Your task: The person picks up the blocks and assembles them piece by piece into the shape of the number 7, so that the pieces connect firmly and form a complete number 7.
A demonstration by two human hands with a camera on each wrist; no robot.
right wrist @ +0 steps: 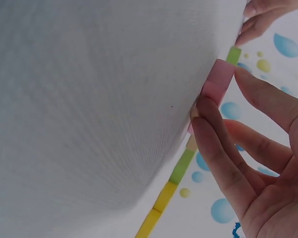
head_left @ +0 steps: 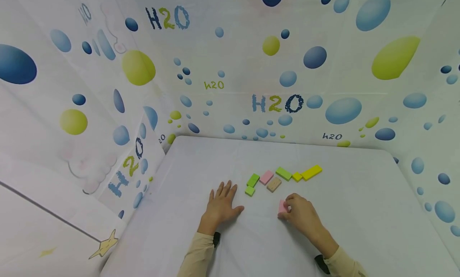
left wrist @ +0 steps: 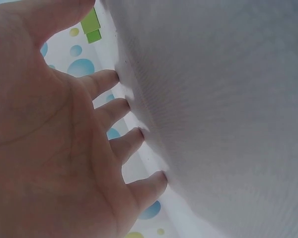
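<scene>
My right hand (head_left: 303,216) pinches a pink block (right wrist: 219,79) between thumb and fingers, close over the white tabletop. In the head view that pink block is partly hidden behind the fingers. My left hand (head_left: 222,207) lies spread on the table, its fingertips on the cloth and nothing in its grasp. Just beyond its thumb sit a green block (head_left: 253,180) and a small green block (head_left: 250,191), end to end. Right of them are another pink block (head_left: 266,177) and a tan wooden block (head_left: 274,184), side by side.
Farther right, a third green block (head_left: 284,173), a small yellow block (head_left: 297,176) and a long yellow block (head_left: 312,172) continue the zigzag row. A white cloth covers the table (head_left: 352,213). Behind stands a wall sheet (head_left: 237,53) printed with coloured drops.
</scene>
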